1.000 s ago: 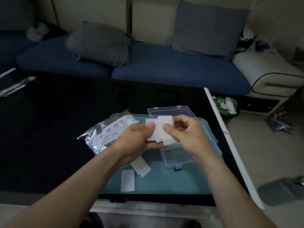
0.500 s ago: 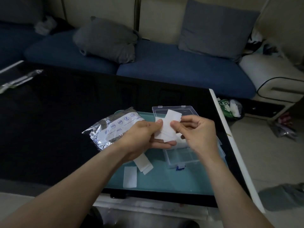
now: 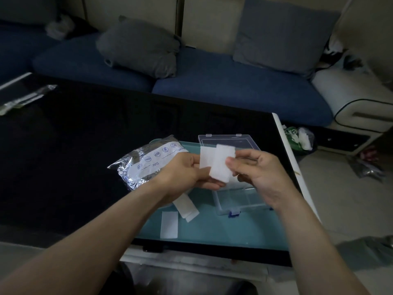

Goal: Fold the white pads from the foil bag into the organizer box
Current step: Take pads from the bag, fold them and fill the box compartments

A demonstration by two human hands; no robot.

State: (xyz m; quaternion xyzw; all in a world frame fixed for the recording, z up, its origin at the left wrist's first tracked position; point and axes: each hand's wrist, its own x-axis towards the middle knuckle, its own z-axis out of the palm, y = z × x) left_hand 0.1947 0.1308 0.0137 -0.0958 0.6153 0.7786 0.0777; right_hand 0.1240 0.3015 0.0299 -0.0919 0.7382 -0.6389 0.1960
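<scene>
Left hand [image 3: 187, 173] and right hand [image 3: 258, 171] both pinching one white pad [image 3: 220, 165] above the box [image 3: 240, 201] — now turned upright and half doubled over, flatter a second ago, so the fold looks underway. At 7 o'clock, loose pads on the tray [image 3: 223, 231] — seemingly three: one flat [image 3: 169, 225], two overlapping [image 3: 187, 207]. One foil bag [image 3: 146, 160] at 9 o'clock.

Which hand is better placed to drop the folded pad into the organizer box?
The right hand, probably. It pinches the front white pad and hovers directly over the open organizer box. The left hand holds the other pad, beside the foil bag.
</scene>
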